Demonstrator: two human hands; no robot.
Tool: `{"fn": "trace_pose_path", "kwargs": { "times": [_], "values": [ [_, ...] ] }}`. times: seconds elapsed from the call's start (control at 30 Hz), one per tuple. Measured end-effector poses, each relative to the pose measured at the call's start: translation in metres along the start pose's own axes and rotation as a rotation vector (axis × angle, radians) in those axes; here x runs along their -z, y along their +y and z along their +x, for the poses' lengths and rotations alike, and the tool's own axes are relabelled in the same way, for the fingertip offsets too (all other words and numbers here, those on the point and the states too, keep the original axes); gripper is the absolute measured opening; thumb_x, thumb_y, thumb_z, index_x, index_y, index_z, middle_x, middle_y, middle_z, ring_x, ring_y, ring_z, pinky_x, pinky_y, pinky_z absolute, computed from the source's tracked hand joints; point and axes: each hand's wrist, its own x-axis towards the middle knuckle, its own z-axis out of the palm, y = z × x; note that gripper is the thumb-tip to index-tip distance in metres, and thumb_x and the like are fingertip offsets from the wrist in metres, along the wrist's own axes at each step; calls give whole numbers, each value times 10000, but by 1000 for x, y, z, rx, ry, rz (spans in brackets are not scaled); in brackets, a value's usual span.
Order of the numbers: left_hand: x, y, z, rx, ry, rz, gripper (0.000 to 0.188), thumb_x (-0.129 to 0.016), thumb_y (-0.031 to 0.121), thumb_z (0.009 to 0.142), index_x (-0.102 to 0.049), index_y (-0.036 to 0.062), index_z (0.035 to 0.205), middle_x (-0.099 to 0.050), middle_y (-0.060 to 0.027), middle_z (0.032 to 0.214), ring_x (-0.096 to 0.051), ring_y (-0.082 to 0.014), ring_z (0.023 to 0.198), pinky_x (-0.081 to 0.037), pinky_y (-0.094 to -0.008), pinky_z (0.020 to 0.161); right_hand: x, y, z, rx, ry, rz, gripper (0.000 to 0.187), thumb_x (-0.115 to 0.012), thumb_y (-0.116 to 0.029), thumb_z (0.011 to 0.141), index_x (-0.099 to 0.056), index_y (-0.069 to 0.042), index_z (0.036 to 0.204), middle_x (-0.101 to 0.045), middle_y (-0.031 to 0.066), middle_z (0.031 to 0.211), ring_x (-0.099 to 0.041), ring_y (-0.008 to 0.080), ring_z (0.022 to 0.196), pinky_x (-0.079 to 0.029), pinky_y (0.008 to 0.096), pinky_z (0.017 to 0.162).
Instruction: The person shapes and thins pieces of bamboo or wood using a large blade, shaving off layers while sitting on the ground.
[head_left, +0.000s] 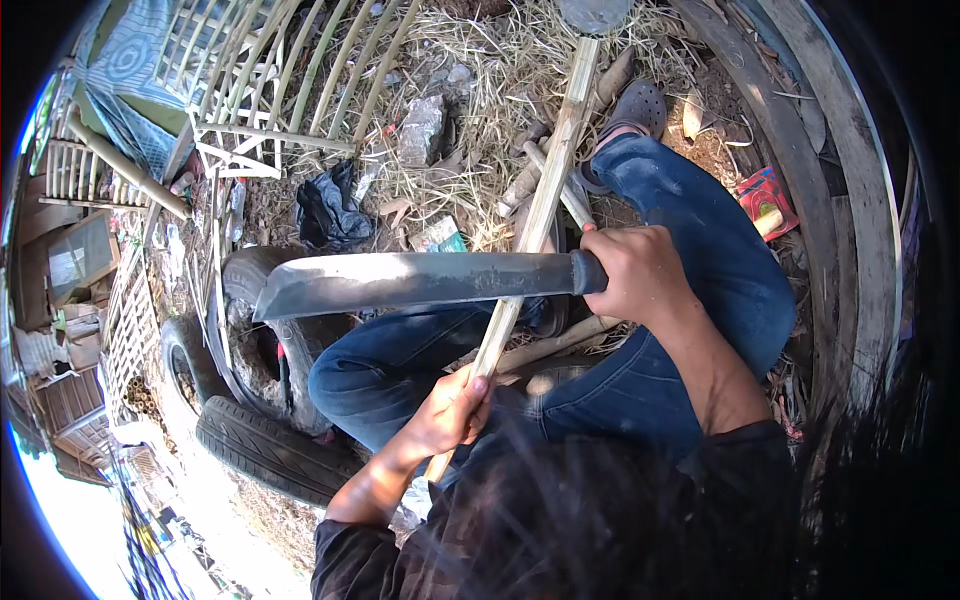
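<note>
The right hand [640, 272] is closed tight around the dark handle of a big grey metal knife [420, 280]. The blade points left, across a long pale bamboo strip [545, 205]. The left hand [450, 412] grips the strip low down, just above the blue-jeaned knees. A small red packet [765, 192] lies on the dirt at the right. A little green and white packet [440, 236] lies in the straw above the blade.

A single head-worn fisheye view looked steeply down from above the person's own lap, close enough that dark hair filled the lower edge. It faced forward over the bent knees toward the straw-strewn ground [480, 60]. Straight edges bowed near the rim, where old tyres [262, 445] at left and curved planks [850, 180] at right closed the scene.
</note>
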Motion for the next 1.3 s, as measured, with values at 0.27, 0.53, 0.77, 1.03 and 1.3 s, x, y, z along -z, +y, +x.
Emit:
{"fn": "trace_pose_path", "kwargs": {
  "times": [0.27,0.53,0.77,1.03,1.3],
  "values": [
    [18,-19,-40,165,114,-66,372,-442,437,973,-424,80,867,-437,2,585,-378,-59,444,-309,-206,396,19,28,15,-450,207,-103,239,-717,-206,655,-620,-56,813,-648,146,743,-635,352,742,-505,442,666],
    [19,-7,-23,61,31,-27,345,-453,402,979,-443,68,894,-439,8,606,-374,-54,481,-322,-213,430,20,44,5,-581,437,475,144,-664,-91,740,-555,0,718,-537,29,556,-508,124,460,-401,313,455],
    [23,5,1,-128,149,-48,346,-457,386,980,-495,42,959,-446,15,595,-369,-46,470,-325,-205,426,4,19,12,-728,282,1055,115,-642,-77,765,-534,-37,754,-475,16,501,-432,97,371,-343,257,375],
    [20,0,16,-152,122,-69,509,-325,495,989,-491,17,937,-398,18,579,-349,-60,475,-332,-212,439,6,20,8,-669,285,1015,127,-637,-83,784,-532,-41,726,-482,12,494,-442,96,375,-345,252,384],
    [16,7,31,-133,70,15,500,-333,508,982,-459,24,983,-423,0,616,-389,-77,498,-372,-219,459,12,16,8,-304,357,539,174,-698,-109,708,-562,-1,719,-552,98,572,-591,234,534,-427,356,512]
  ]
}}
